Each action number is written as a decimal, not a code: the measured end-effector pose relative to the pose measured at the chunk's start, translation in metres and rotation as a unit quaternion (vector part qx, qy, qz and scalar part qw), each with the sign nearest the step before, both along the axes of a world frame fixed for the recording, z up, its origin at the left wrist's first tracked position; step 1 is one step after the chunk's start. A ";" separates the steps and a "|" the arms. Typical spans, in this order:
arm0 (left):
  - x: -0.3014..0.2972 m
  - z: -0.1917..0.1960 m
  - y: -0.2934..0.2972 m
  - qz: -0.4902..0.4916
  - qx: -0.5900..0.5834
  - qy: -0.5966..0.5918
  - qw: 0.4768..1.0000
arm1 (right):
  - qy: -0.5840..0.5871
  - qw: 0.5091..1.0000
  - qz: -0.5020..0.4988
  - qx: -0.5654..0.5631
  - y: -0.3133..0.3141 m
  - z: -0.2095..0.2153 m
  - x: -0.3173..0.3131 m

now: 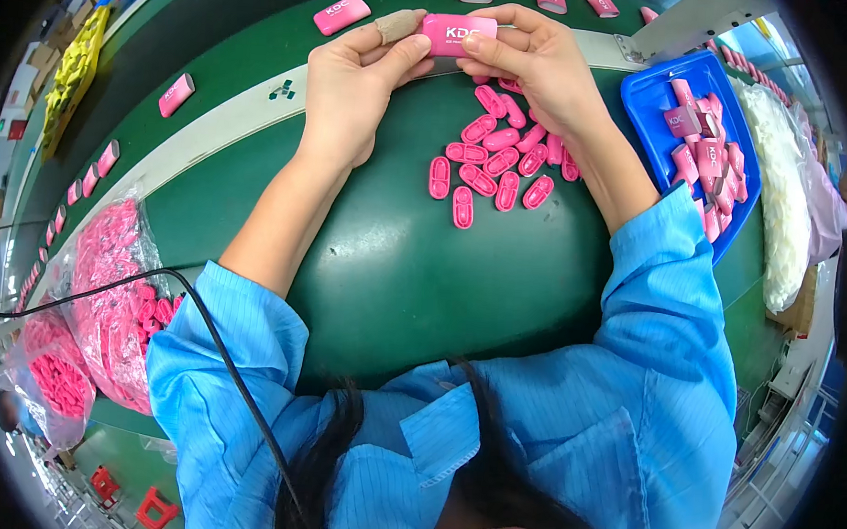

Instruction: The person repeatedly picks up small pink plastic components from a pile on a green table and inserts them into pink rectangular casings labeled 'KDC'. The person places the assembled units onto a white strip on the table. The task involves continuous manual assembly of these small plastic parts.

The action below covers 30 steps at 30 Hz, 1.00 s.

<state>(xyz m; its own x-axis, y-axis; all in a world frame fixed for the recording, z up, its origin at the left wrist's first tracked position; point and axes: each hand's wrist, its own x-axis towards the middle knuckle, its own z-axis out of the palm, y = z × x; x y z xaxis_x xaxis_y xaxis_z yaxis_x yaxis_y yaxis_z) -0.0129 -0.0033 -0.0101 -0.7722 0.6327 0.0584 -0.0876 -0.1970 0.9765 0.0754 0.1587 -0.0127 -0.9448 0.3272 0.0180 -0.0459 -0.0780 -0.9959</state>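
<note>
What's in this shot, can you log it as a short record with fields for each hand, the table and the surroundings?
Left hand: grips the left end of a pink case; bandaged index finger on top
Right hand: holds the case's right end
Table: loose pile of pink oval parts on a green mat
Right side: blue tray holding pink cases
Left side: clear bags of pink parts

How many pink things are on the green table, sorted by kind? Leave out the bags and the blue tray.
Small pink oval caps in the pile: about 17, some hidden by the right hand
Pink cases on the belt: 5
Pink case in both hands: 1
Total: about 23
</note>
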 end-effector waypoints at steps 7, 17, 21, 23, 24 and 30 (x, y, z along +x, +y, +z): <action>0.002 0.001 0.001 0.012 0.000 0.013 1.000 | -0.015 1.000 0.006 -0.017 0.000 0.004 0.001; -0.001 0.005 -0.002 -0.016 -0.018 0.040 0.999 | -0.024 0.999 0.048 0.009 0.010 0.007 0.002; 0.001 0.002 -0.001 0.016 -0.055 0.110 0.992 | -0.022 0.999 0.030 0.000 0.007 0.007 0.001; 0.004 0.001 0.000 0.039 -0.066 0.140 0.987 | -0.001 1.000 -0.001 0.022 -0.001 0.004 0.002; 0.006 0.001 -0.001 0.052 -0.072 0.155 0.984 | 0.011 0.999 -0.015 0.033 -0.004 0.004 0.002; 0.022 0.004 -0.004 0.148 -0.174 0.455 0.861 | 0.042 0.994 -0.030 0.099 -0.016 0.012 0.004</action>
